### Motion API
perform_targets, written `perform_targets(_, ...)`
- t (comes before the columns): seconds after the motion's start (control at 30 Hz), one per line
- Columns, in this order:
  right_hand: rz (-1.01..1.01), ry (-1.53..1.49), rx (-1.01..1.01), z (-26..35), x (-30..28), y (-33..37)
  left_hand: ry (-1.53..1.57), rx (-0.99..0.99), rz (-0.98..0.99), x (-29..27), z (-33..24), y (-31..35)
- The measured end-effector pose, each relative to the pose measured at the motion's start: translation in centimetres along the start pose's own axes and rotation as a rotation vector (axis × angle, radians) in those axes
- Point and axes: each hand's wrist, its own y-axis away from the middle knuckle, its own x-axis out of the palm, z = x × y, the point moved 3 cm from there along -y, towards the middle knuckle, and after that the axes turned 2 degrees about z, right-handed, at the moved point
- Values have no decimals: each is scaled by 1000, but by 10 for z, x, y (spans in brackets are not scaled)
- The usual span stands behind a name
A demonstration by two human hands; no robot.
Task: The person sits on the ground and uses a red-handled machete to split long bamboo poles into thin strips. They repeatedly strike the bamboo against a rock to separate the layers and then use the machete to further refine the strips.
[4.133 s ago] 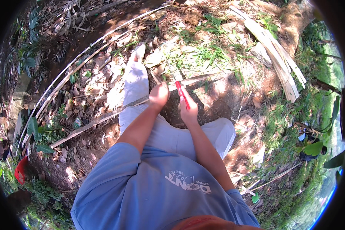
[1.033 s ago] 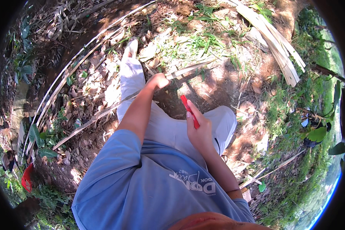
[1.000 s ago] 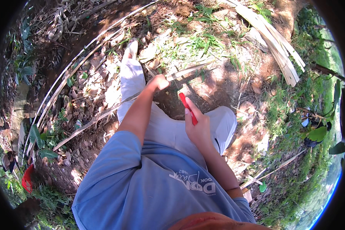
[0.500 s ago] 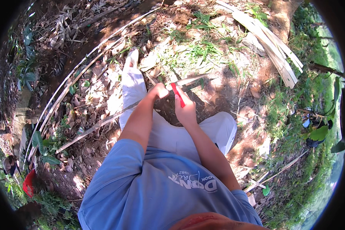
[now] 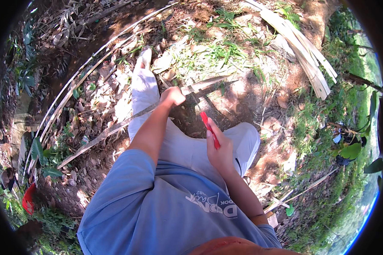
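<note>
A: Since 0.5 s ago my right hand [image 5: 220, 152] has drawn back toward 5 o'clock, clenched on the red-handled knife [image 5: 210, 129].

B: And the bamboo strip [image 5: 127, 120]?

A: Left hand [image 5: 172, 96] grasps it across my knee. Mid-whittling, I judge; next stroke needs the blade reset at 12 o'clock.

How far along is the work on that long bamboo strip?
Done: a stack of pale split strips lies ahead on the right. In hand: left hand grips a long strip, right hand holds a red-handled knife off it. Left: several thin canes lie unworked on the left.
</note>
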Motion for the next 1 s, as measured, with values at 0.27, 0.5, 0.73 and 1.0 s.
perform_targets(0.27,-150,-199,-179,-39,85,-85,27,84,-290,2,27,12)
perform_targets(0.5,-82,-84,-67,-42,71,-65,27,34,-291,10,5,26)
perform_targets(0.73,-103,-128,-68,-19,74,-84,-15,23,-424,22,13,37)
perform_targets(1.0,-1,-9,12,-27,67,-59,24,25,-170,1,10,28)
